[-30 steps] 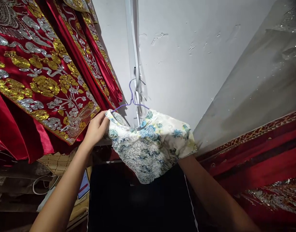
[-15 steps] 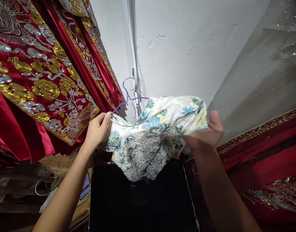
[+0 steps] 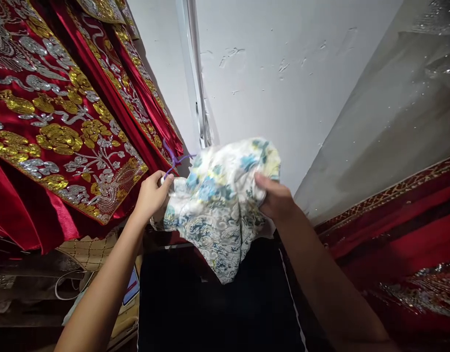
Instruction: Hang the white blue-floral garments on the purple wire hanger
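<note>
A white garment point(image 3: 213, 225) with blue flowers and green leaves hangs between my two hands, slightly blurred by motion. Its lower part narrows to a point over something black. From its neck opening comes a purple hanger point(image 3: 176, 160), its hook pointing up and to the left. With thumb and fingers closed, my left hand point(image 3: 153, 195) pinches the garment's left shoulder, right by the hanger's arm. My right hand point(image 3: 278, 195) grips the garment's right side, thumb on top of the cloth; the other fingers are partly hidden behind it.
Red garments with gold and silver sequins point(image 3: 63, 137) hang at the left. Behind stands a white wall with a metal pole point(image 3: 191, 58). Sheer grey fabric point(image 3: 386, 127) and red embroidered cloth point(image 3: 401, 239) fill the right. A phone point(image 3: 131, 286) lies at lower left, near a white cable point(image 3: 58, 288).
My right hand has moved left and closed on the garment's side, bunching the cloth inward. The hanger has shifted left and its hook has tipped. My left hand keeps its hold.
</note>
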The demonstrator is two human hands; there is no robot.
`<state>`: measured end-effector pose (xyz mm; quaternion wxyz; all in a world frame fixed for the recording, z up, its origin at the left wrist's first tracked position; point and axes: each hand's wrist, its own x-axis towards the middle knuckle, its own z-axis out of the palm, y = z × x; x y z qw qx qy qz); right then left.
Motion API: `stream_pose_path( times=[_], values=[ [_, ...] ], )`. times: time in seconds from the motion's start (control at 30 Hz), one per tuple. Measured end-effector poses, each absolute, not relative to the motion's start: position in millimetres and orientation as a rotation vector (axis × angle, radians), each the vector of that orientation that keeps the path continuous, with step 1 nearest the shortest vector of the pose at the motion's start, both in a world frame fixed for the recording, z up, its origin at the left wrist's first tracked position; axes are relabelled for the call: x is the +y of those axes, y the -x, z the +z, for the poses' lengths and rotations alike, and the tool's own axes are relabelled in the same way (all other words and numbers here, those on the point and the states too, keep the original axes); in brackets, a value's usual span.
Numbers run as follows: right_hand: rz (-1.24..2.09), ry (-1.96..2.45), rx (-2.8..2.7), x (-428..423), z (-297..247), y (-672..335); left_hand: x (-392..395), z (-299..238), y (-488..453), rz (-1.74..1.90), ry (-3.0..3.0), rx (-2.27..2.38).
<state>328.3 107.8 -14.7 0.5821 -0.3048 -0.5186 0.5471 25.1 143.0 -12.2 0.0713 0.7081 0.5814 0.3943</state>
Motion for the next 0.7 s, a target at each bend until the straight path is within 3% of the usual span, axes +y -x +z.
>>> stream_pose_path(
  times=[0.17,0.27,0.4,0.5,0.7],
  values=[
    [1.513,0.427,-2.085,87.3,-9.9,-341.8,131.6,-26.1,-31.0,1.228,-2.197,1.522],
    [1.512,0.612,-2.209,89.2,-24.9,-334.6,118.2,-25.3,-43.6,1.159,-2.226,1.281],
    [0.837,1.029,-2.055,105.1,-75.8,-301.1,97.0,-11.9,-62.9,0.996,-2.264,0.991],
    [0.457,0.974,-2.125,107.5,-109.8,-273.9,80.2,-2.7,-78.5,0.965,-2.289,0.737],
    [0.326,0.888,-2.142,96.6,-125.7,-255.9,51.7,3.4,-106.0,0.838,-2.210,0.492]
  ],
)
